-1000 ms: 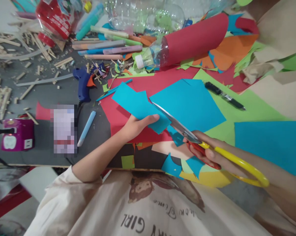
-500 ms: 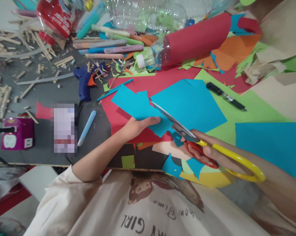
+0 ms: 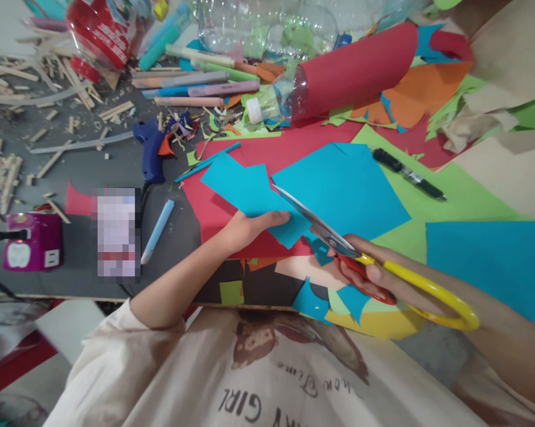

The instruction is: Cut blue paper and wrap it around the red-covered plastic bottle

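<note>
My left hand (image 3: pixel 254 230) pinches a piece of blue paper (image 3: pixel 258 193), thumb on top and the other fingers hidden underneath. In my right hand (image 3: pixel 374 267) is a pair of scissors (image 3: pixel 325 228) with one yellow and one red handle. Their blades point up and left, lying along the right edge of the held paper. A larger blue sheet (image 3: pixel 352 184) lies just beyond the blades, over red paper (image 3: pixel 271 142) and green paper (image 3: pixel 467 190). A black pen (image 3: pixel 410 174) rests to its right.
A clear bottle wrapped in red paper (image 3: pixel 360 71) lies behind. Several markers (image 3: pixel 223 89), a blue glue gun (image 3: pixel 150 151), a light blue marker (image 3: pixel 158 231), a phone-like blurred rectangle (image 3: pixel 116 231) and a purple box (image 3: pixel 32 242) are leftward. Another blue sheet (image 3: pixel 490 261) lies at right.
Little differs. The red handle and the fingers of my right hand have shifted very slightly; the blue paper and my left hand stay in place.
</note>
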A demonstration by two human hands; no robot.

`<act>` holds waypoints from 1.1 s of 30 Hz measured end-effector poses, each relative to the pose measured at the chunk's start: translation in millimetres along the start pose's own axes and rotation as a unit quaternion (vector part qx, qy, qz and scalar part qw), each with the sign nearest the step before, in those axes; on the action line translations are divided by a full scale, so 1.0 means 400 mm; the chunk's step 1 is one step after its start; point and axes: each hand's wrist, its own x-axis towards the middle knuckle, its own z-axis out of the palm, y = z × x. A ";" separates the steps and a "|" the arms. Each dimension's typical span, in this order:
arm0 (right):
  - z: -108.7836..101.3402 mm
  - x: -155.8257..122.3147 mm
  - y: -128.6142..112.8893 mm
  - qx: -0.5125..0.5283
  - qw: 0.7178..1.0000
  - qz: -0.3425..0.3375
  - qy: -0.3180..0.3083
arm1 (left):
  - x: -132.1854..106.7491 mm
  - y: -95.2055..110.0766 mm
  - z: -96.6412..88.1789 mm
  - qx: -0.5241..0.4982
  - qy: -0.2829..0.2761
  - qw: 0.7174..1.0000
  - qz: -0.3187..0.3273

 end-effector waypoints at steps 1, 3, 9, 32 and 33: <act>-0.001 0.000 0.002 0.002 1.000 0.003 -0.009 | -0.001 0.001 0.001 0.000 0.001 1.000 0.002; -0.001 0.003 0.004 0.003 1.000 0.013 -0.022 | -0.001 0.001 0.001 0.002 0.003 1.000 0.003; 0.014 0.021 0.008 0.014 1.000 0.002 0.024 | 0.005 -0.009 -0.003 -0.011 0.005 1.000 0.003; 0.026 0.020 0.007 0.076 0.995 0.047 0.044 | 0.001 -0.003 -0.002 0.018 -0.012 1.000 0.016; 0.029 0.020 0.002 0.081 0.992 0.064 0.066 | 0.000 0.002 -0.002 0.017 -0.031 0.999 0.012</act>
